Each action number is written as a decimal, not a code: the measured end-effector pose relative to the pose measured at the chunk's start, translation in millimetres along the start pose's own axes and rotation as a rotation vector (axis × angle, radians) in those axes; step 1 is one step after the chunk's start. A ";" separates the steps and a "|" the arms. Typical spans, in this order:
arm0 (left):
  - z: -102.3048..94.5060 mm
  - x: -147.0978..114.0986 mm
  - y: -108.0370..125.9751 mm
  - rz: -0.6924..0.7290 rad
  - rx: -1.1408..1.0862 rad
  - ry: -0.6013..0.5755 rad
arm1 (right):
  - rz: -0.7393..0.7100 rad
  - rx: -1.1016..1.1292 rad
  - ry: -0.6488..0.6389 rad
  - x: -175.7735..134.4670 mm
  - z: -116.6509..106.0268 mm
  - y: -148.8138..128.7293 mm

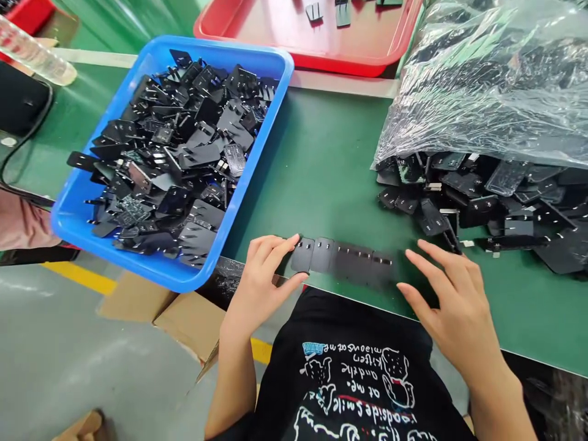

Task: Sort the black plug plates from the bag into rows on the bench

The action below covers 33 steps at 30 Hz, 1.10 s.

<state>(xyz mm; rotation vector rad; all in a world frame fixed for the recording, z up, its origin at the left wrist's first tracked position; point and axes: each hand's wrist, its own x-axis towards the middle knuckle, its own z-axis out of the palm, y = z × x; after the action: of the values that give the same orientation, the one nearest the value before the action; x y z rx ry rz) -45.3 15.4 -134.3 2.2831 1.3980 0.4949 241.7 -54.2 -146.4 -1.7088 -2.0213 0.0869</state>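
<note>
A row of several black plug plates (324, 260) with small metal prongs lies near the table's front edge; its right part is blurred. My left hand (264, 278) has thumb and forefinger at the bottom and top edges of the leftmost plate, pinching the row's end. To the right of the row, my right hand (452, 297) is apart from it, fingers spread and holding nothing. A heap of similar black plug pieces (473, 184) lies beyond the right hand, partly under a clear plastic bag (482, 92).
A blue tray (257, 162) full of black plug pieces stands at the left on the green table (331, 153). Behind is a red tray (271, 27) with a few pieces. A clear bottle (34, 52) lies far left. Cardboard (190, 321) sits below the table edge.
</note>
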 end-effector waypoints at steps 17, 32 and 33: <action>-8.4 37.3 4.4 0.047 0.093 -0.267 | 0.044 0.119 0.214 -22.1 -8.3 19.4; -32.0 275.1 33.7 0.150 0.120 0.314 | -0.021 0.191 0.285 -22.6 -6.2 22.0; -31.4 284.0 39.3 0.131 0.095 0.346 | -0.014 0.189 0.295 -22.8 -5.4 21.8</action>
<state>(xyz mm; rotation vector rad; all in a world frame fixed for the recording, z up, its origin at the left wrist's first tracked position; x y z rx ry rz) 91.2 259.4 -63.6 2.4629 1.4580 0.9205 265.9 -72.4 -156.6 -1.4941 -1.7501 0.0190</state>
